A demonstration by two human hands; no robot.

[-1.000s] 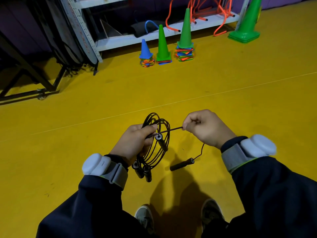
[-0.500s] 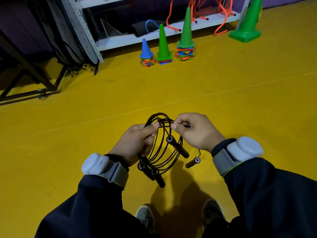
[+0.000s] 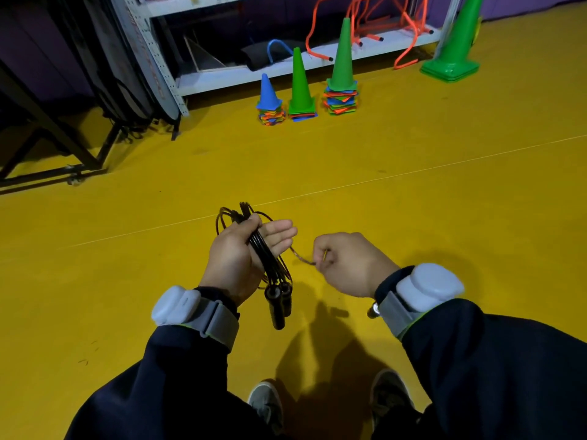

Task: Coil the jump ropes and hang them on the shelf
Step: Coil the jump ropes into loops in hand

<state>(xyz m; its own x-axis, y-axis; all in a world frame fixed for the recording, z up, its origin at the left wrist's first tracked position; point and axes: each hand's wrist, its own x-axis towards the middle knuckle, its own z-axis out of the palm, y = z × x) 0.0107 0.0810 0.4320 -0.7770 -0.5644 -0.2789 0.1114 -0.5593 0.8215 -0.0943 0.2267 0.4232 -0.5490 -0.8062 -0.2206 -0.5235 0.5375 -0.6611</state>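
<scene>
A black jump rope (image 3: pixel 265 252) is gathered into a flattened coil across the palm of my left hand (image 3: pixel 241 255); the thumb presses it while the fingers stretch out. Two black handles (image 3: pixel 278 301) dangle from the coil under that hand. My right hand (image 3: pixel 347 265) pinches the loose end of the rope, which arcs over from the left fingers. Another handle tip (image 3: pixel 372 311) peeks out beneath my right wrist. The white metal shelf (image 3: pixel 286 69) stands at the back, with orange ropes (image 3: pixel 365 20) draped on it.
Stacked cones stand on the yellow floor before the shelf: a blue cone (image 3: pixel 269 96), two green cones (image 3: pixel 300 84), and a large green cone (image 3: pixel 454 42) at the right. A dark metal frame (image 3: pixel 57 134) sits at the left. My shoes (image 3: pixel 266 404) are below.
The round open coil has been squeezed flat in my left hand, which turned palm up. My right hand drew back to the right, pulling the loose end out.
</scene>
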